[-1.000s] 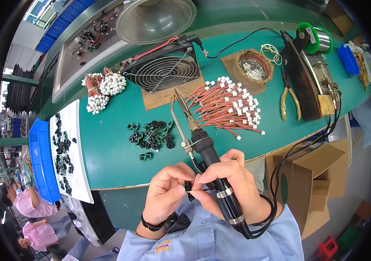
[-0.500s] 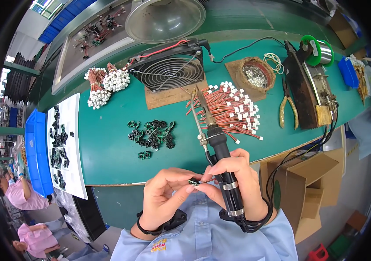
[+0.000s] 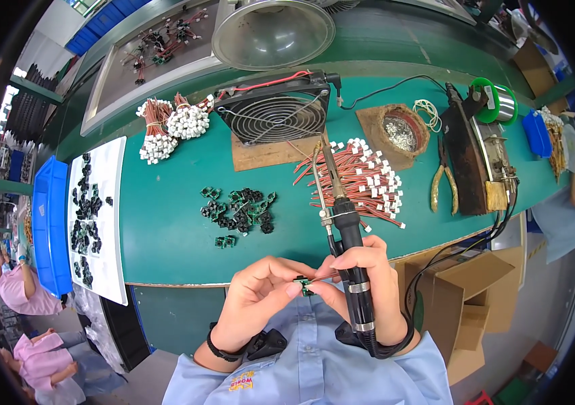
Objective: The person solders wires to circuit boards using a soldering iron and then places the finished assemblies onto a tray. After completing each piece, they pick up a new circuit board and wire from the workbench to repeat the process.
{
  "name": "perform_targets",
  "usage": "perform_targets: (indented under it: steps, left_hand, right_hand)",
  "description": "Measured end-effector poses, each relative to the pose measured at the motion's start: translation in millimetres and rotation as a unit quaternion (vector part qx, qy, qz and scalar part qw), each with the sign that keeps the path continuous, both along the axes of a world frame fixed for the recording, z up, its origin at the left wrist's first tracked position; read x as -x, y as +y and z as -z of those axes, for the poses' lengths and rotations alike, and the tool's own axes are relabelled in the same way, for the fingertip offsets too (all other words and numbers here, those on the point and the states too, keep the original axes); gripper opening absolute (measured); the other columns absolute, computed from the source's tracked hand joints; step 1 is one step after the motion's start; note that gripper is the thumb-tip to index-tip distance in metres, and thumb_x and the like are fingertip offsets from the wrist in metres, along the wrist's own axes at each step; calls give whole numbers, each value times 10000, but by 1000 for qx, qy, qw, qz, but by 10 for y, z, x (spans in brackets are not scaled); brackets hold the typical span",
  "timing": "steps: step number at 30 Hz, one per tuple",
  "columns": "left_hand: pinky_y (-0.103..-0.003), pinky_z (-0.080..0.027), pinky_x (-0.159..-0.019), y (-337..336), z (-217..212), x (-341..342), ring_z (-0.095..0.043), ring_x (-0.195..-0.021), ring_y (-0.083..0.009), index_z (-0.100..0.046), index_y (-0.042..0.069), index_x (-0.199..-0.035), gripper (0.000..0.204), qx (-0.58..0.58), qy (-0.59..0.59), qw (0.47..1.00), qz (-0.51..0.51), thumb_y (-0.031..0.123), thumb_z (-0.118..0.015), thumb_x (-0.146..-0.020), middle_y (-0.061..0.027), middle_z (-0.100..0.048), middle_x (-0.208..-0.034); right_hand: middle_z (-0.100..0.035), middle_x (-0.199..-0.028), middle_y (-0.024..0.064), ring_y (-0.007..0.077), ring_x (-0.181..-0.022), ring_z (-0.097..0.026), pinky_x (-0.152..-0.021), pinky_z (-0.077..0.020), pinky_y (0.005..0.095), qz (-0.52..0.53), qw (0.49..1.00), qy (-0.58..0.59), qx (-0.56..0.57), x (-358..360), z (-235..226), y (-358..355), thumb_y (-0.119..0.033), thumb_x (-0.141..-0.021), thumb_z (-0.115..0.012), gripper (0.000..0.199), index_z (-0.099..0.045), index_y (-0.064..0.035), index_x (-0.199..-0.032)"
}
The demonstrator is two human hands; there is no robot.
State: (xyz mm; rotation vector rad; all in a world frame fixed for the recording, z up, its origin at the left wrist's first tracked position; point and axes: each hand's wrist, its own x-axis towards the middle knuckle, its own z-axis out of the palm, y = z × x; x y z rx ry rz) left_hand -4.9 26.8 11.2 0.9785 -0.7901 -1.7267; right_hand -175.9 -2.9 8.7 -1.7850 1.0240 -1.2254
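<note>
My left hand (image 3: 254, 297) pinches a small green circuit board (image 3: 306, 287) with black parts, just past the table's front edge. A soldering iron (image 3: 349, 226) with a solder feed tube clamped alongside lies in my right hand (image 3: 374, 277), its tip pointing away from me. Thin red-brown wires (image 3: 326, 277) run from the right thumb and finger to the board. Whether they touch its pads is hidden by the fingertips. Beyond my hands lie a heap of similar boards (image 3: 240, 210) and a spread of wires with white connectors (image 3: 362, 182).
At the back stand a fan (image 3: 277, 118), bundled wires (image 3: 158, 135), a solder-scrap dish (image 3: 402, 131), pliers (image 3: 444, 179) and a solder spool (image 3: 500, 101). A white sheet with boards (image 3: 113, 223) and a blue tray (image 3: 48, 229) are left. Cardboard boxes (image 3: 446, 297) are right.
The board in my left hand has turned, so more of its green face shows. The wires now reach to it from my right fingers. The whole view has shifted slightly.
</note>
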Motion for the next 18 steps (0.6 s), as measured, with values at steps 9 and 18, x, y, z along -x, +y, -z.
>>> perform_targets:
  steps: [9,18]
  left_hand:
    - [-354,-411,-888,-112,79,-24,-574,-974,-224,-477,30,-840,45,5,19,998,-59,46,-511,-865,-203,-613,-1030]
    - [-351,-395,-903,-219,121,-57,-573,-987,-220,-463,39,-840,62,83,-87,984,-131,74,-506,-870,-203,-619,-1025]
  right_hand:
    - [-591,-816,90,177,-701,-599,-928,-312,399,180,983,-19,26,176,140,147,-448,-684,-751,733,-399,-61,-1197]
    - [-599,-700,-11,132,-687,-590,-887,-304,370,-43,990,103,87,539,122,359,-234,-597,-813,528,-582,-131,-1060]
